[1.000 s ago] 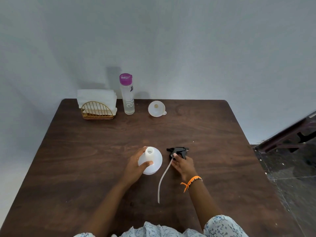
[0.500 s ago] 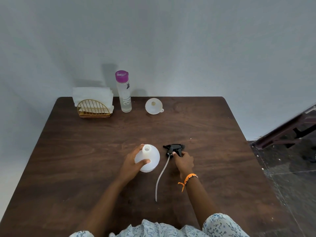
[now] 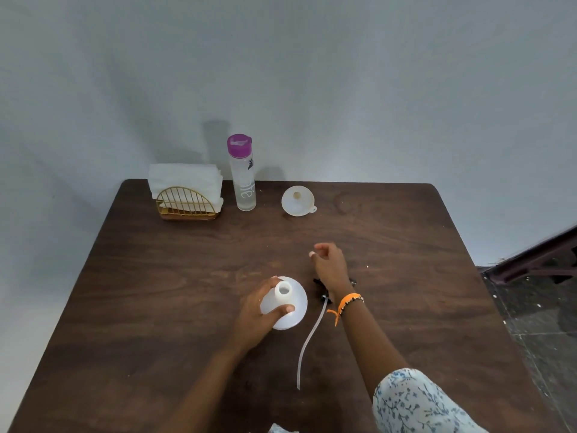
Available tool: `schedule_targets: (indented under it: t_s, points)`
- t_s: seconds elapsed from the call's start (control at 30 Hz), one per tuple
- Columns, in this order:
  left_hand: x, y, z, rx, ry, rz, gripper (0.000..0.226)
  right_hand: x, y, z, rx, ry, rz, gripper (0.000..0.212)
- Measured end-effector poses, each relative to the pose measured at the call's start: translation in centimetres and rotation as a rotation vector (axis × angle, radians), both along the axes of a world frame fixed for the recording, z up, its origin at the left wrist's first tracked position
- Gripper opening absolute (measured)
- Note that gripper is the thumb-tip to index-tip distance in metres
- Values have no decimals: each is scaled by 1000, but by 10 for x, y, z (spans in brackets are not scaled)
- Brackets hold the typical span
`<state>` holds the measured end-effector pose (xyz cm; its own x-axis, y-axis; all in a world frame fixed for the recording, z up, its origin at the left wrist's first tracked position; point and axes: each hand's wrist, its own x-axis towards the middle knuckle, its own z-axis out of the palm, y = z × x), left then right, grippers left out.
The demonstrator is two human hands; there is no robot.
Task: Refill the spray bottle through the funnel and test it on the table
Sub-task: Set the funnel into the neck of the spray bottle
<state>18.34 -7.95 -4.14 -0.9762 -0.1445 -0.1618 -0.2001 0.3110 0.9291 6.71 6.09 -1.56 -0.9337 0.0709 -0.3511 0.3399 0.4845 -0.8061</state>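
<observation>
Two hands work over the brown table (image 3: 156, 292) in the head view. The left hand (image 3: 256, 317) grips the uncapped white spray bottle (image 3: 288, 303) at table centre. The right hand (image 3: 329, 267), at its 2 o'clock, hangs loosely curled, holding nothing, above the black sprayer head (image 3: 323, 297). At 12 o'clock lie the funnel (image 3: 298, 200) and water bottle (image 3: 243, 176).
</observation>
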Motion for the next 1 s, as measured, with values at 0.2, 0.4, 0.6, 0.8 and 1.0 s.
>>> schedule_targets:
  t_s: [0.2, 0.4, 0.6, 0.8, 1.0]
  points:
    - [1, 3, -2, -50, 69, 3, 53, -59, -23, -1, 126, 153, 185, 36]
    - [1, 2, -10, -56, 93, -4, 41, -114, -32, -19, 380, 86, 387, 43]
    - [-1, 0, -10, -102, 77, -38, 40, -129, -34, -24, 310, 50, 291, 44]
    - [1, 0, -11, -92, 86, -45, 42, -91, -24, -6, 169, 278, -138, 15]
    - [-1, 1, -6, -79, 50, -26, 46, -37, -8, 19, -143, 206, -165, 17]
